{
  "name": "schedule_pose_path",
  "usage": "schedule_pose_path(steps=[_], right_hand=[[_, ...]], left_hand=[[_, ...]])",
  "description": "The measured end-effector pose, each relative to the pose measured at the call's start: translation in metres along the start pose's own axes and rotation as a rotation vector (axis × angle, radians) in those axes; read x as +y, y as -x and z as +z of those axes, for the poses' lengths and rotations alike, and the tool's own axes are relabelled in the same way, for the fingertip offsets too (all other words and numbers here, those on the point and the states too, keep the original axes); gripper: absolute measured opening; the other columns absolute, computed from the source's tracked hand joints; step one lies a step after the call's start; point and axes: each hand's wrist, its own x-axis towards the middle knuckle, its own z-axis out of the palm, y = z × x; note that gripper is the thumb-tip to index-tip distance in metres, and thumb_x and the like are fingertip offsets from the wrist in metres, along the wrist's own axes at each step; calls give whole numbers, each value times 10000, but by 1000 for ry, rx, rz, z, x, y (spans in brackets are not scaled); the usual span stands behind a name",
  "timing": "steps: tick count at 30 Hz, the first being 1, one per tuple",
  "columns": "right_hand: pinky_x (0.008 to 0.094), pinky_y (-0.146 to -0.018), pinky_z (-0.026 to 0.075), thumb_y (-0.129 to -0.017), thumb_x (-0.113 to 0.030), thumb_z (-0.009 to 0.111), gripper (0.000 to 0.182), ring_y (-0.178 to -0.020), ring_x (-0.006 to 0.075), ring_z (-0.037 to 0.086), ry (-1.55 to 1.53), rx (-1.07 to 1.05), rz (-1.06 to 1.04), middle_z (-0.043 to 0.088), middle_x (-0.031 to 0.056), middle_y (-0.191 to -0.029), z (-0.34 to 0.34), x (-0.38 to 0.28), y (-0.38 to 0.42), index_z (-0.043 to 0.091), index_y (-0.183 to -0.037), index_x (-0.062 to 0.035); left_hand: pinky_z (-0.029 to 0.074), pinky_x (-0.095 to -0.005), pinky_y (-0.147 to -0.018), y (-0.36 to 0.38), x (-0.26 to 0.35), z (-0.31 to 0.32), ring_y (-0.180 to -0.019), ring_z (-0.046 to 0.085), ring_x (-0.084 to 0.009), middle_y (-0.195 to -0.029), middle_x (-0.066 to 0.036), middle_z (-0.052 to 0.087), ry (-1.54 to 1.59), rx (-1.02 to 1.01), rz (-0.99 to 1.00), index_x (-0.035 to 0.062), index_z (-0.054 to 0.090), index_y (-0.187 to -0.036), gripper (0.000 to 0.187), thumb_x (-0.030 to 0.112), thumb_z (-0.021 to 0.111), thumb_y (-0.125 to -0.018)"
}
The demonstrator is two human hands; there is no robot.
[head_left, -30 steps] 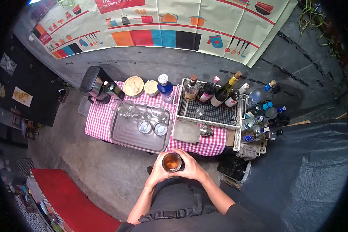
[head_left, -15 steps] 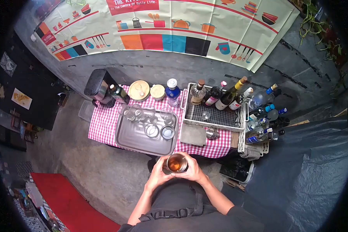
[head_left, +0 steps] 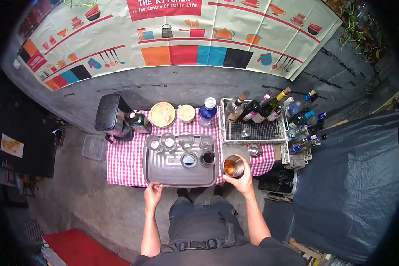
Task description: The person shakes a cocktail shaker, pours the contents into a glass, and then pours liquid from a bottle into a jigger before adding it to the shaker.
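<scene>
My right hand (head_left: pixel 242 177) is wrapped round a metal cup (head_left: pixel 238 166) with amber liquid inside, tilted a little and held just off the right front corner of the grey tray (head_left: pixel 181 178). At the tray's left front corner, the curled fingers of my left hand (head_left: pixel 152 195) overlap the rim in a pinch. Several clear glasses stand on the tray, among them an empty-looking stemmed glass (head_left: pixel 185 140). Toward the right on the tray are a glass of dark liquid (head_left: pixel 207 158) and a glass with a pale bottom (head_left: pixel 189 160).
Behind the tray stand a coffee maker (head_left: pixel 112 117), a dark bottle (head_left: pixel 140 123), lidded jars (head_left: pixel 162 115) and a blue bottle (head_left: pixel 208 111). A white wire basket (head_left: pixel 252 139) holds several bottles; more bottles stand right of it. A small metal cup (head_left: pixel 254 150) lies near the basket.
My left hand has left the cup and moved left to the tray's front corner. My right hand has carried the cup right and forward over the table's edge. The view has shifted.
</scene>
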Motion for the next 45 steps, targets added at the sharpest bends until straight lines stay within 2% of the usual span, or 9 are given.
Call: schedule_pose_path(steps=[4, 6, 7, 9, 13, 19, 27, 32, 45], right_hand=[[370, -994, 514, -685, -115, 908, 848, -1118, 228, 647, 104, 97, -2, 648, 139, -1222, 12, 8, -15, 465, -1401, -10], [373, -1012, 502, -681, -121, 909, 852, -1141, 237, 638, 95, 115, -22, 646, 142, -1238, 16, 15, -26, 472, -1405, -17], [373, -1016, 497, -676, -122, 910, 855, -1155, 243, 631, 123, 129, -25, 641, 144, -1245, 18, 17, -31, 475, -1404, -17], [380, -1018, 492, -658, -123, 914, 864, -1186, 268, 613, 177, 135, -30, 621, 146, -1270, 19, 24, -43, 484, -1399, -20], [415, -1014, 496, -625, -134, 913, 867, -1194, 321, 601, 315, 88, -64, 597, 167, -1275, 17, 26, -67, 506, -1382, -31], [446, -1019, 488, -615, -157, 903, 852, -1198, 355, 582, 378, -35, -25, 575, 175, -1284, 13, 35, -100, 528, -1372, -50], [460, -1033, 472, -565, -125, 894, 870, -1208, 353, 543, 552, -133, -70, 565, 138, -1301, 9, 36, -123, 544, -1360, -72], [452, -1016, 473, -538, -104, 885, 876, -1193, 330, 532, 609, -182, -79, 569, 96, -1291, 9, 39, -129, 569, -1354, -144], [462, -974, 465, -550, -134, 848, 840, -1184, 317, 532, 704, -192, -84, 573, 89, -1265, 14, 44, -132, 588, -1349, -151]], left_hand=[[529, -376, -756, -25, -47, 0, -784, 678, -240, -828, -89, 688, -57, -150, -93, 50, 672, -1074, 358, 257, 794, -809], [505, -423, -907, -33, -63, 7, -1035, 640, -318, -1082, -153, 658, -174, -155, -47, 37, 627, -1169, 477, 270, 803, -792], [505, -423, -907, -34, -62, 7, -1035, 640, -318, -1082, -153, 658, -177, -166, -47, 37, 627, -1169, 477, 270, 803, -792], [450, -455, -1019, -32, -56, 9, -1211, 536, -381, -1254, -211, 564, -197, -105, -157, 17, 550, -1275, 586, 238, 796, -790], [415, -459, -1073, -38, -54, 17, -1267, 491, -396, -1312, -239, 522, -225, 37, -90, -6, 470, -1355, 692, 184, 793, -773], [405, -452, -1087, -56, -52, 20, -1276, 488, -393, -1339, -238, 525, -224, 85, -163, -36, 459, -1375, 728, 198, 796, -773], [406, -466, -1076, -67, -58, 21, -1250, 503, -408, -1304, -268, 542, -198, 114, -238, -70, 485, -1349, 723, 247, 801, -783], [411, -471, -1069, -70, -53, 20, -1233, 506, -425, -1277, -280, 547, -247, 103, -270, -84, 487, -1347, 739, 270, 803, -781], [409, -475, -1084, -72, -52, 22, -1280, 481, -429, -1350, -285, 495, -259, 92, -307, -88, 487, -1354, 767, 301, 810, -777]])
